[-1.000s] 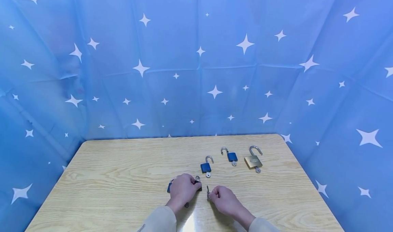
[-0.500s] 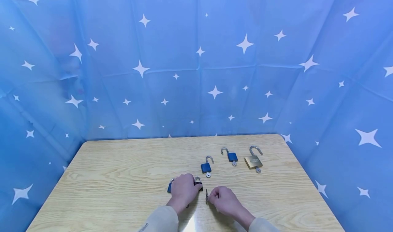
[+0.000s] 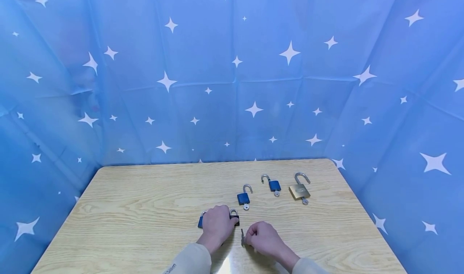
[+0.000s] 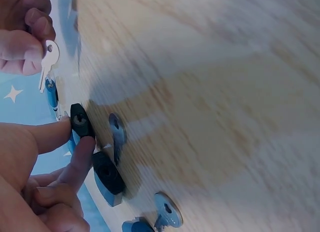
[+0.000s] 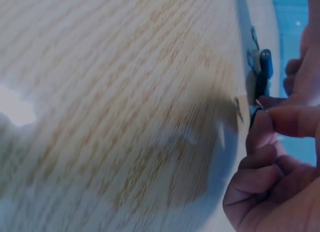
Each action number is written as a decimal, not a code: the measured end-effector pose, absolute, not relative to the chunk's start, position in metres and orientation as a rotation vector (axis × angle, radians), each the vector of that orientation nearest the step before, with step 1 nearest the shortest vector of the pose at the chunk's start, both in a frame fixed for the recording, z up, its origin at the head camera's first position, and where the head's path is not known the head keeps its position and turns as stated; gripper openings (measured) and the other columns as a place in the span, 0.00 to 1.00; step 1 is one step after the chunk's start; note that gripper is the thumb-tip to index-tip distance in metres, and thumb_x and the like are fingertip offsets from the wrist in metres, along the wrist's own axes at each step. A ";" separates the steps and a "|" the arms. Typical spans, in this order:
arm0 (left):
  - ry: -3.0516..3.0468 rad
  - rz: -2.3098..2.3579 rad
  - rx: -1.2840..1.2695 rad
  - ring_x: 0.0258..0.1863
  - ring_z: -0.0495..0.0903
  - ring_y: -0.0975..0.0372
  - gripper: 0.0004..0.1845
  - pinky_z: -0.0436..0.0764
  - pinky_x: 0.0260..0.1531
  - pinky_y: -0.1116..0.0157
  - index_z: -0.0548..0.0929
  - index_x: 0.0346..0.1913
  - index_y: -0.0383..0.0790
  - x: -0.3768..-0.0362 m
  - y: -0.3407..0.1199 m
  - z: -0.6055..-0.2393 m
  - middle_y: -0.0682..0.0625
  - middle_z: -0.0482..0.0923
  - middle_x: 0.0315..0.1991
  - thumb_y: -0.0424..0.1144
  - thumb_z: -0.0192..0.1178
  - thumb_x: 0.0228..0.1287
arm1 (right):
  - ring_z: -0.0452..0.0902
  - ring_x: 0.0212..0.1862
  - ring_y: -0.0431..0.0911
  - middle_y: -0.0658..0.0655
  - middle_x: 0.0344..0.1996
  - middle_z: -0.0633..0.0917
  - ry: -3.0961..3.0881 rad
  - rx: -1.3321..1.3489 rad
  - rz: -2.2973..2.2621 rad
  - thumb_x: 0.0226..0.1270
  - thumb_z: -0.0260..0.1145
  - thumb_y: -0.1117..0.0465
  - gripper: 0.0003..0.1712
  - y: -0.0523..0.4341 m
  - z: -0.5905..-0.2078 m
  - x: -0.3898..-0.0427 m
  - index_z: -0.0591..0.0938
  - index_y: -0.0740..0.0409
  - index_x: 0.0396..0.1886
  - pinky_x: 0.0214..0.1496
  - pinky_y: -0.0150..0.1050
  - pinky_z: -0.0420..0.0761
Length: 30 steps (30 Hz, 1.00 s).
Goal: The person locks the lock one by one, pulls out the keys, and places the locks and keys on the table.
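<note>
My left hand grips a small black padlock on the table between thumb and finger. Its keyhole faces the left wrist camera, and its shackle points away from me. My right hand, just to the right, pinches a silver key by its head, apart from the padlock. Beside the gripped lock, in the left wrist view, lies another dark padlock, with a loose key near it. A blue padlock shows left of my left hand, partly hidden; another key lies near it.
Farther back on the wooden table lie two blue padlocks, one nearer and one farther, and a larger brass padlock. All three have raised shackles and keys in them. A blue star-patterned curtain surrounds the table.
My right hand has shifted slightly toward me and to the left with the key, which now sits lower in the head view. My left hand has stayed nearly still on the black padlock.
</note>
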<state>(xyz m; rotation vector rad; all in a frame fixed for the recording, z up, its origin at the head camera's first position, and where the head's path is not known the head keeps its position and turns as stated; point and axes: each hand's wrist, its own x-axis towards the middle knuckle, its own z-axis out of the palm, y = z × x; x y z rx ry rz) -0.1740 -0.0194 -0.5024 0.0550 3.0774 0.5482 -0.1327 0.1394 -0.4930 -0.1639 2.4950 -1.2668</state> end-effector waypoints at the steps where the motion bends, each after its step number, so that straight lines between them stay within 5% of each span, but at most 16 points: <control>1: 3.079 0.553 0.059 0.14 0.69 0.60 0.25 0.63 0.13 0.62 0.69 0.14 0.48 -0.174 -0.020 -0.502 0.55 0.68 0.13 0.56 0.69 0.52 | 0.70 0.15 0.38 0.48 0.14 0.79 2.494 -0.159 -1.263 0.52 0.62 0.65 0.07 0.139 -0.493 -0.133 0.81 0.59 0.18 0.21 0.34 0.71; 5: 3.088 0.606 0.072 0.16 0.73 0.60 0.21 0.66 0.15 0.62 0.74 0.17 0.47 -0.173 -0.024 -0.501 0.54 0.74 0.14 0.55 0.68 0.54 | 0.69 0.15 0.38 0.47 0.13 0.79 2.509 -0.142 -1.248 0.50 0.63 0.65 0.06 0.136 -0.494 -0.133 0.81 0.59 0.16 0.20 0.33 0.70; 11: 3.116 0.757 0.078 0.19 0.77 0.61 0.12 0.72 0.20 0.63 0.87 0.36 0.46 -0.171 -0.039 -0.490 0.51 0.86 0.26 0.51 0.68 0.55 | 0.70 0.16 0.38 0.48 0.14 0.80 2.541 -0.132 -1.222 0.47 0.63 0.65 0.06 0.134 -0.496 -0.134 0.81 0.58 0.15 0.21 0.34 0.70; 30: 3.063 0.906 0.021 0.10 0.67 0.68 0.13 0.65 0.12 0.68 0.86 0.40 0.46 -0.162 -0.073 -0.482 0.62 0.76 0.15 0.50 0.63 0.62 | 0.60 0.14 0.38 0.41 0.07 0.63 2.738 -0.101 -1.005 0.47 0.59 0.62 0.18 0.115 -0.502 -0.137 0.63 0.44 0.06 0.17 0.32 0.55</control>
